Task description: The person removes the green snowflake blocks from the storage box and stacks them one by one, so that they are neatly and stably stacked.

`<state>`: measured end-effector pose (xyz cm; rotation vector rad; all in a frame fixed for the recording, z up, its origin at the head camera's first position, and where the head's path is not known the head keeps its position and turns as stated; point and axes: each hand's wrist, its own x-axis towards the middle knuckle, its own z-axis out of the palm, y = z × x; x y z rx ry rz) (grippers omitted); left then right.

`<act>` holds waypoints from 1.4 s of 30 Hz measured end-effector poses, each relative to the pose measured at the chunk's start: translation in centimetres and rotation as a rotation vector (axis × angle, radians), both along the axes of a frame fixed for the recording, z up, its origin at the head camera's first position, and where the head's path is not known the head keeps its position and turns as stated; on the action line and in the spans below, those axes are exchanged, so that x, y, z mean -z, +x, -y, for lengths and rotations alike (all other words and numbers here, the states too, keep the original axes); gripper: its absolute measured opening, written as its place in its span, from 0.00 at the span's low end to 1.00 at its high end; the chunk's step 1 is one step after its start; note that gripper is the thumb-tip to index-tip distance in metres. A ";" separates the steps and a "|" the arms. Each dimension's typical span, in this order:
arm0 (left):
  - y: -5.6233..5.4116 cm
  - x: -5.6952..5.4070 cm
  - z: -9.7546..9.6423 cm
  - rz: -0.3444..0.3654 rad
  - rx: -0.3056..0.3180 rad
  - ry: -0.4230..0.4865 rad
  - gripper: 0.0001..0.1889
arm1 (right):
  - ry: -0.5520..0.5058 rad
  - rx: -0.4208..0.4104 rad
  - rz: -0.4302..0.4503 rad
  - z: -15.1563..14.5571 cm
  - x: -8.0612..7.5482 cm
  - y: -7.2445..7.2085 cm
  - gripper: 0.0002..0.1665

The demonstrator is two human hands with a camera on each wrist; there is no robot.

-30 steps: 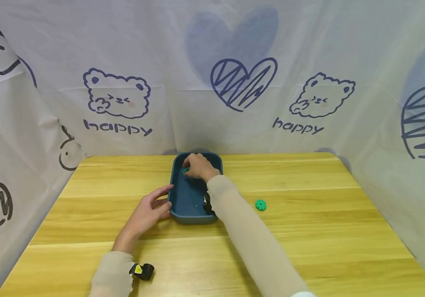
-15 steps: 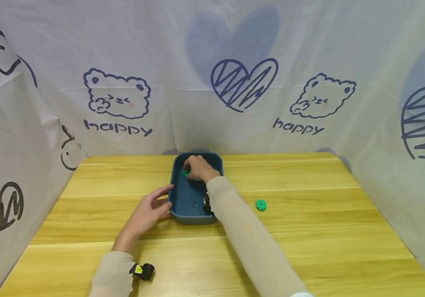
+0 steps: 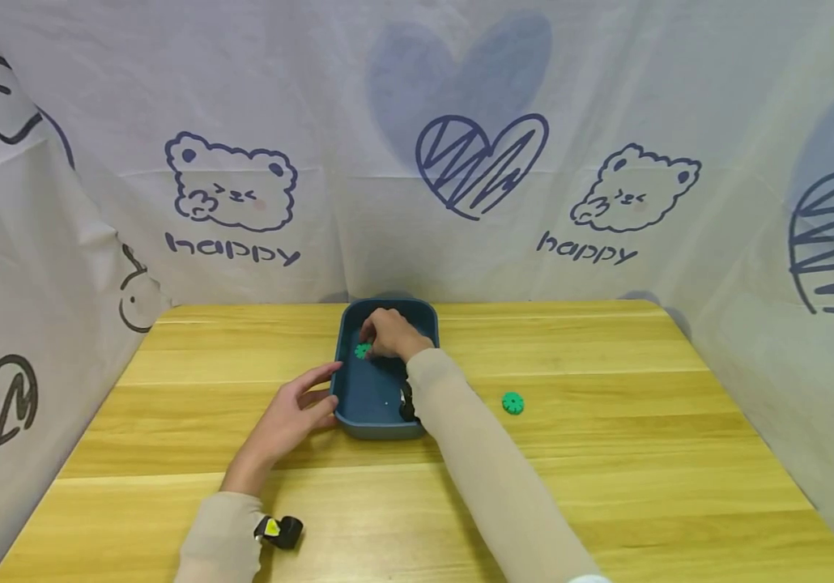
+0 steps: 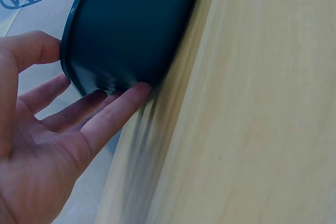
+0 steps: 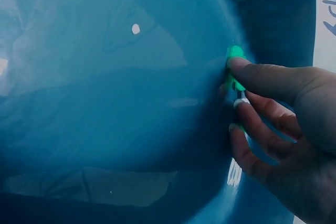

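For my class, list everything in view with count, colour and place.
Table: one, yellowish wood, across the foreground
Container: one, blue, on the table
Held disc: one, green, inside the container
Loose disc: one, green, on the table, right of container
Printed cloth: at least one, white, behind and beside the table
Sleeves: two, beige, on the forearms
Wrist cameras: two, black, beside the cuffs
Left hand: one, at the container's left side
Right hand: one, inside the container
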<state>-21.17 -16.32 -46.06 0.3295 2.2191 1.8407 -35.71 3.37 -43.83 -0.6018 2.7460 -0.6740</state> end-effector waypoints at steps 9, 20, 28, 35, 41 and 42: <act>-0.1 0.1 0.0 -0.003 0.001 -0.002 0.29 | -0.003 -0.019 0.045 -0.1 0.1 -0.1 0.19; 0.0 0.2 0.0 -0.004 0.004 -0.004 0.30 | 0.022 -0.058 0.075 -0.4 0.0 -0.1 0.14; -0.1 0.2 0.0 -0.006 0.001 -0.007 0.30 | -0.046 -0.172 0.011 -1.2 -1.2 -0.3 0.16; -0.1 0.2 0.0 -0.008 -0.001 -0.010 0.29 | -0.109 -0.242 -0.016 -2.5 -4.1 0.5 0.17; -0.1 0.2 0.0 -0.006 -0.004 -0.009 0.30 | -0.178 -0.225 -0.027 -4.0 -6.1 1.3 0.18; 0.0 0.2 0.0 -0.007 -0.003 -0.008 0.30 | -0.188 -0.222 -0.033 -4.4 -6.4 1.4 0.17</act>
